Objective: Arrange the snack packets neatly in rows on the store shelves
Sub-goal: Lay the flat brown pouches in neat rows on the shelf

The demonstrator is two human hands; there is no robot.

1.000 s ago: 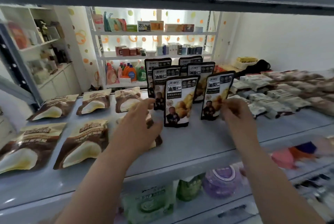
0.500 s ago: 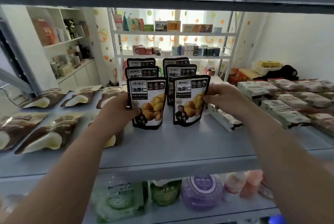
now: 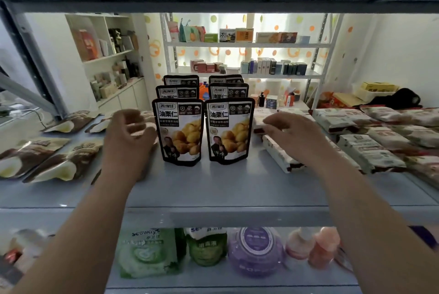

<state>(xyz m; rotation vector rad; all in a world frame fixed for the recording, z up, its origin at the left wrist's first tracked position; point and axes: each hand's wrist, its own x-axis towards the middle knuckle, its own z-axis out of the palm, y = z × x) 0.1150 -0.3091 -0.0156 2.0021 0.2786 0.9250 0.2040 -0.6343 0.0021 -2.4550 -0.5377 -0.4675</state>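
Note:
Black chestnut snack pouches stand upright in two rows on the grey shelf (image 3: 225,189). The front left pouch (image 3: 178,131) and the front right pouch (image 3: 228,130) stand side by side, with more pouches lined up behind each. My left hand (image 3: 128,137) hovers just left of the front left pouch, fingers curled and apart, holding nothing. My right hand (image 3: 292,132) hovers to the right of the front right pouch, fingers spread, empty, above a white packet (image 3: 278,156) lying flat.
Brown and cream pouches (image 3: 50,158) lie flat on the shelf's left side. White packets (image 3: 370,151) lie in rows on the right. A shelf board hangs close overhead. Bottles and refill bags (image 3: 254,251) fill the shelf below. Other racks stand behind.
Both hands have let go of the two front pouches and drawn outward. The pouches now stand straight and level, side by side. The view has swung to centre on them.

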